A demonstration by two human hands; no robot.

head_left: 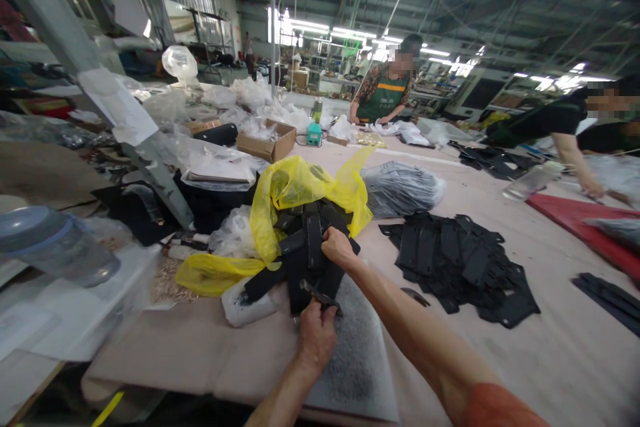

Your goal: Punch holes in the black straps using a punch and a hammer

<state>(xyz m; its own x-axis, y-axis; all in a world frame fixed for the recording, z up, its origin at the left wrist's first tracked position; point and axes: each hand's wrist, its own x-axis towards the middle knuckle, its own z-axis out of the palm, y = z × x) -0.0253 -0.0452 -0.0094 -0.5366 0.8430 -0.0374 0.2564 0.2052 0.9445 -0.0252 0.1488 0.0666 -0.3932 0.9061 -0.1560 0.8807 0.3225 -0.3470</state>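
Observation:
My right hand (338, 247) is closed with its fingertips on the edge of a black strip-shaped piece (313, 243). That piece lies over a heap of similar black pieces in a yellow plastic bag (295, 180). Nearer to me, my left hand (317, 332) is curled round a dark narrow object (320, 295), whose exact kind I cannot make out. Beneath both hands is a grey speckled board (357, 353). To the right spreads a loose pile of flat black pieces with small holes (450, 257).
A clear water jug (55, 247) and a slanted metal post (135, 140) stand at left. Behind the yellow bag are a cardboard box (267, 140) and a plastic-wrapped bundle (400, 187). A red board (585, 227) lies right. Two co-workers are across the table.

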